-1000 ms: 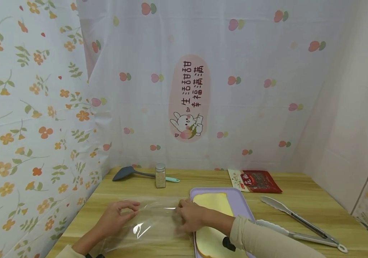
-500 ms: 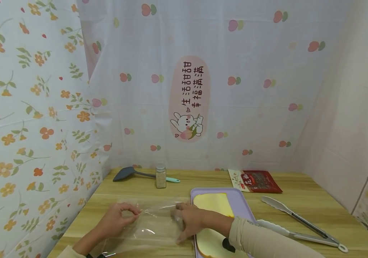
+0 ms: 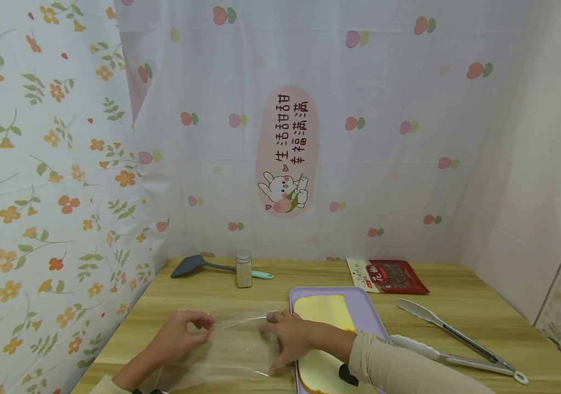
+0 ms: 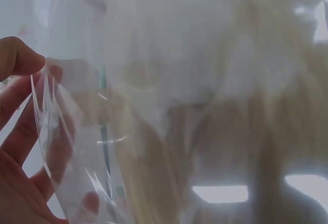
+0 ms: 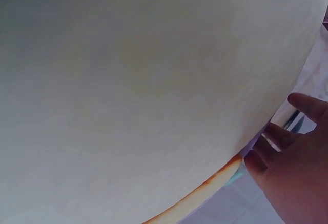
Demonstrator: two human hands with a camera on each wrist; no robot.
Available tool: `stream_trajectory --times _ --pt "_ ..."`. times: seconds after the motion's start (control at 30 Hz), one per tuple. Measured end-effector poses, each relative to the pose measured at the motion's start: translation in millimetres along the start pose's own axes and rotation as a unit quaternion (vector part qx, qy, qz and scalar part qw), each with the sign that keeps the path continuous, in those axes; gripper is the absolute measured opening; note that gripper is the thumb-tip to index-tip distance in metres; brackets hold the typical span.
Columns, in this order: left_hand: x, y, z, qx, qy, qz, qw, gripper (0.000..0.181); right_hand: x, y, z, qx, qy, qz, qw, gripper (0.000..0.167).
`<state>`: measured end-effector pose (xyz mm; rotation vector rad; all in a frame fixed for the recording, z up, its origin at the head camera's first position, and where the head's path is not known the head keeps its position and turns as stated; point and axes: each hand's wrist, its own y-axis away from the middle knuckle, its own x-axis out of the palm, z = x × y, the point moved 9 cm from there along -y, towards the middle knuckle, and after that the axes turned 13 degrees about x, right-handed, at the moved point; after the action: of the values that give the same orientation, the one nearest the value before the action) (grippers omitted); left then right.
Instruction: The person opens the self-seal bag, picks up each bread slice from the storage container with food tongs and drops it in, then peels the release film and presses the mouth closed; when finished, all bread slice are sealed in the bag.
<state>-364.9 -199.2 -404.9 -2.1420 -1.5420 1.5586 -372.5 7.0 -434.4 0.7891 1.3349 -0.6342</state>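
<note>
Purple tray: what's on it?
Pale bread shows on the tray, far side and near. Right hand and forearm cover the middle, so one slice or two can't be told.

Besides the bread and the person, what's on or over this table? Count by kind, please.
Clear plastic film: 1
Purple rectangular tray: 1
Silver metal tongs: 1
Grey spatula with mint handle: 1
Clear lidded jar: 1
Red-and-white packet: 1
Total: 6

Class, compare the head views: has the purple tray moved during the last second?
No. Judged against the red packet lying on the table, the purple tray keeps the same position, shifting in no visible direction.
</note>
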Motion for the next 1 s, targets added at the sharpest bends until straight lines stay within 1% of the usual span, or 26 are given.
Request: stream_trajectory --times 0.13,0.27,0.37,0.53,0.67,0.77,0.9,1.0 --pt "0.2 0.3 2.2 -0.021 -0.010 0.001 0.9997 0.013 -0.6 0.3 0.6 -0.001 -0.002 0.000 1.0000 0.081" --pt "1.4 0.5 3.0 -0.037 0.009 0.003 0.9993 0.008 -0.5 0.4 0.1 -0.001 -0.013 0.004 0.9999 0.081" --pt "1.8 0.4 0.9 -0.036 0.022 0.002 0.9991 0.005 0.7 -0.1 -1.2 0.001 -0.018 0.008 0.9998 0.081" --pt "3.3 1.4 0.3 -0.034 0.045 -0.001 0.9984 0.005 2.6 -0.6 -1.6 -0.006 -0.010 0.006 0.9999 0.083" --pt "6.0 2.3 2.7 -0.033 0.073 0.004 0.9968 0.008 5.0 -0.6 -2.1 -0.004 -0.031 0.022 0.9992 0.078" --pt "6.7 2.1 3.9 -0.033 0.076 0.009 0.9965 0.008 6.7 -0.3 -2.0 0.000 -0.036 0.034 0.9988 0.077" --pt "7.2 0.8 2.1 -0.030 0.077 0.017 0.9964 0.007 7.2 1.6 -0.3 0.000 -0.016 0.035 0.9993 0.086" --pt "7.8 0.0 0.3 -0.027 0.081 0.022 0.9961 0.007 6.7 3.4 0.3 0.003 -0.014 0.035 0.9993 0.089"
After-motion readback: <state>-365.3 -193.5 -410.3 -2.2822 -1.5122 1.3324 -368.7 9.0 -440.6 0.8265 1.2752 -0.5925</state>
